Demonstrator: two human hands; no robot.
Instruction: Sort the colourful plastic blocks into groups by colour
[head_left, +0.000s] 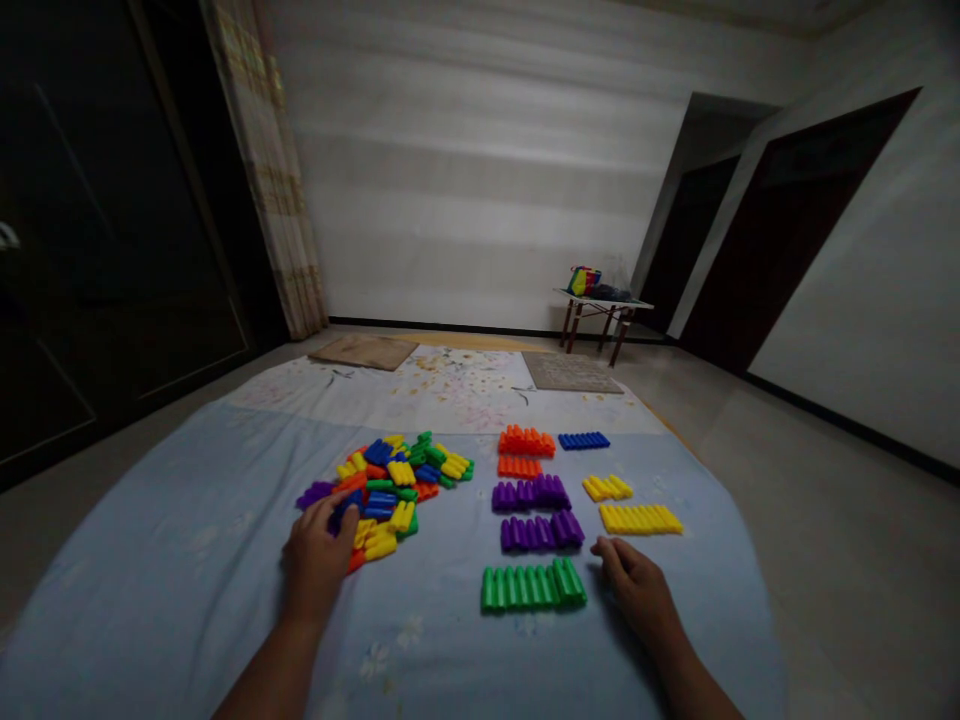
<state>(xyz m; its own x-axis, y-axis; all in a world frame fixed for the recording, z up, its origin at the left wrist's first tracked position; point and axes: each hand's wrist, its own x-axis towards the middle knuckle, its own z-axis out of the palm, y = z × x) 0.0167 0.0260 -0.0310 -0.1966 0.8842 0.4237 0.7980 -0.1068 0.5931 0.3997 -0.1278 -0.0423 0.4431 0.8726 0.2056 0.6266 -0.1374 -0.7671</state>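
Mixed pile (381, 500): plastic blocks, five colours jumbled, left on cloth (420, 640)
Progress: looks partway; pile ungrouped, single-colour rows laid out right
Rows: green row (532, 588) nearest, then purple rows (536, 534), orange rows (526, 442); yellow rows (641, 519) and blue row (584, 441) farther right
Block shape: smooth, slightly shiny, rounded tubes
Left hand (319, 545): at pile's left edge, fingers by blue block (352, 500); can't tell if grip clamped
Right hand (637, 585): curled, beside purple and yellow rows; can't tell if grip holds anything
Cloth: soft, wrinkled, light blue, faint flowers
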